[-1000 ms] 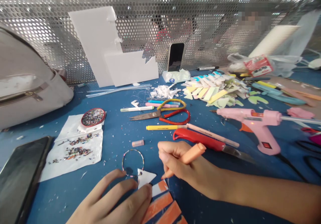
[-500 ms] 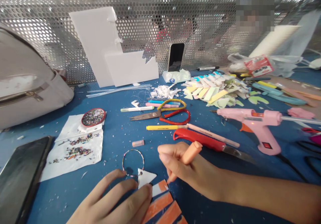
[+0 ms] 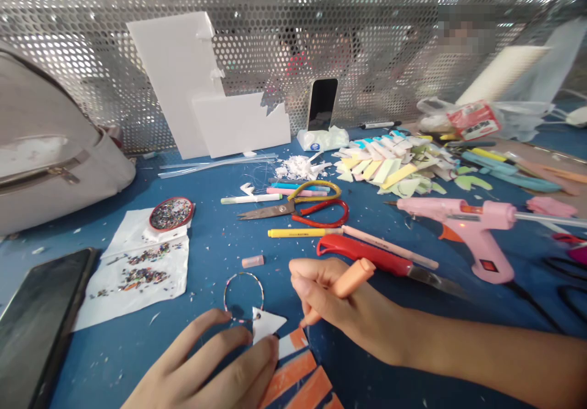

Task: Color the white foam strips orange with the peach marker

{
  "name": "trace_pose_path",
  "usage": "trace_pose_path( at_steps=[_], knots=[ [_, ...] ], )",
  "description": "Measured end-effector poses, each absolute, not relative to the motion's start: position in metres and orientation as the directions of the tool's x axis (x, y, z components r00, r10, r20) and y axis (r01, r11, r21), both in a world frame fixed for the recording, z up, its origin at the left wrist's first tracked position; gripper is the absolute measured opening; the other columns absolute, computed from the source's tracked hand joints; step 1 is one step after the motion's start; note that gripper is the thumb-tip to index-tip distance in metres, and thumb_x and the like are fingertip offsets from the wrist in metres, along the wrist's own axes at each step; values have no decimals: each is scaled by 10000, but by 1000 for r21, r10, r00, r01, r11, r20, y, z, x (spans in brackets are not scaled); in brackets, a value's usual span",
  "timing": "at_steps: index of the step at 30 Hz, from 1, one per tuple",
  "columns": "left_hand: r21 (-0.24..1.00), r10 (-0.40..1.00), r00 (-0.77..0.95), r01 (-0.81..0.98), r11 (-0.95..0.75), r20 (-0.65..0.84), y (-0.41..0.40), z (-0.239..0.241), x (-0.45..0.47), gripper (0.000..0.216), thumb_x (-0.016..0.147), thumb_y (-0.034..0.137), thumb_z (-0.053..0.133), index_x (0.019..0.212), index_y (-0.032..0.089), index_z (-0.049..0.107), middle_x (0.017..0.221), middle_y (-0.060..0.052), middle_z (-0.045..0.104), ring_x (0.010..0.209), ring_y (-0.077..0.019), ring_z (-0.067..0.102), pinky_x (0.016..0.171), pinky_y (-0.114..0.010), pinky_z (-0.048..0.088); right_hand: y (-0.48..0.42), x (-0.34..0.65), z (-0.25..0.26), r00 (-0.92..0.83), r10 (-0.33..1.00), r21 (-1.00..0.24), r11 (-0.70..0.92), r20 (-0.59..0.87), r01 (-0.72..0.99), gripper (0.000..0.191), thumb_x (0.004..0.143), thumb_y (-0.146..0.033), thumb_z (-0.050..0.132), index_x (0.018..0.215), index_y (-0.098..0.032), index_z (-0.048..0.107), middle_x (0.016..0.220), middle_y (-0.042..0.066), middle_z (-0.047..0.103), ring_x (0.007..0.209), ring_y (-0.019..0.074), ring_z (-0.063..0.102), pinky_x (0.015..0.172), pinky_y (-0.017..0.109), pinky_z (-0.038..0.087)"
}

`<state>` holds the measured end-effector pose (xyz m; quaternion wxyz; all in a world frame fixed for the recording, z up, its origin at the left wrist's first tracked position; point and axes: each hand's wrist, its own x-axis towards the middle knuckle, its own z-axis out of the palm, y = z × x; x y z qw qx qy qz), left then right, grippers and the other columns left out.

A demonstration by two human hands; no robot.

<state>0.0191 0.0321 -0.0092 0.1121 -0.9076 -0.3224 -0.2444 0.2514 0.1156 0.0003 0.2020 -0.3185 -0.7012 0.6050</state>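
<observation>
On blue table (image 3: 211,256), perforated screen (image 3: 257,36) behind: right grip (image 3: 355,318) clasps marker (image 3: 352,279); left grip (image 3: 213,361) splayed.

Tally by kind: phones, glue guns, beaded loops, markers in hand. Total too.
Phones: 2 (flat phone at left, propped phone at back)
Glue guns: 1 (pink glue gun)
Beaded loops: 1 (thin beaded loop)
Markers in hand: 1 (orange marker, right hand)
Total: 5

Strips (image 3: 293,373) are coloured orange & white, marker (image 3: 351,279) lt. orange. Table (image 3: 211,262) is seen in dk. blue, glue gun (image 3: 481,219) in pink.
</observation>
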Motion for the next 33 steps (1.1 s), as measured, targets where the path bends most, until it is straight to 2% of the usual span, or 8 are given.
trace_pose_path(
  at_steps=[10,12,13,15,19,24,29,33],
  knots=[
    [-38,529,685,628,-777,500,33,-12,19,327,1050,138,396,1093,219,710,1041,107,741,937,-72,674,1213,-267,279,114,251,3,-721,685,-973,81,-102,214,496,991,-558,447,669,-203,321,654,-58,270,571,94,342,572,222,437],
    [3,509,577,659,-752,639,34,-13,20,332,1044,128,406,996,205,725,931,103,749,881,-69,674,1215,-275,280,115,251,3,-718,688,-976,70,-101,204,497,985,-566,456,673,-204,320,660,-57,276,576,96,337,572,223,437],
    [-2,506,581,658,-753,637,34,-13,20,348,1047,128,394,981,206,727,912,99,749,866,-66,677,1208,-264,291,115,251,2,-719,688,-977,67,-101,202,496,982,-568,462,676,-204,320,662,-57,276,577,96,335,572,224,437],
    [-44,517,691,619,-784,505,34,-13,20,342,1050,133,387,1060,217,718,987,102,749,898,-62,680,1205,-244,293,115,252,1,-722,684,-974,73,-107,214,498,988,-570,451,676,-203,323,661,-57,273,576,96,334,569,226,429],
    [-3,500,588,650,-760,636,33,-22,21,341,1047,132,397,1016,213,726,950,99,748,901,-77,661,1220,-285,271,115,252,0,-717,689,-968,99,-101,232,502,997,-582,419,682,-203,326,668,-55,271,583,100,349,569,232,411],
    [-1,503,577,657,-754,643,31,-35,23,280,1028,135,457,1020,224,723,952,95,740,921,-75,661,1224,-295,278,114,253,1,-719,688,-963,114,-100,244,511,1001,-604,377,687,-204,325,671,-55,268,583,100,342,569,235,406],
    [-42,555,613,691,-721,562,29,-29,21,285,1038,363,458,1203,236,652,1041,-4,725,1018,-128,670,1090,-311,479,115,253,0,-715,692,-966,106,-98,235,502,1001,-595,391,691,-203,335,667,-54,277,584,100,347,567,231,408],
    [-51,572,630,694,-718,525,29,-20,21,354,1019,464,464,1228,233,634,1079,-33,713,1066,-157,660,1049,-320,518,116,252,1,-713,694,-967,99,-103,235,502,995,-591,410,685,-203,338,668,-54,276,584,101,351,579,234,428]
  ],
)
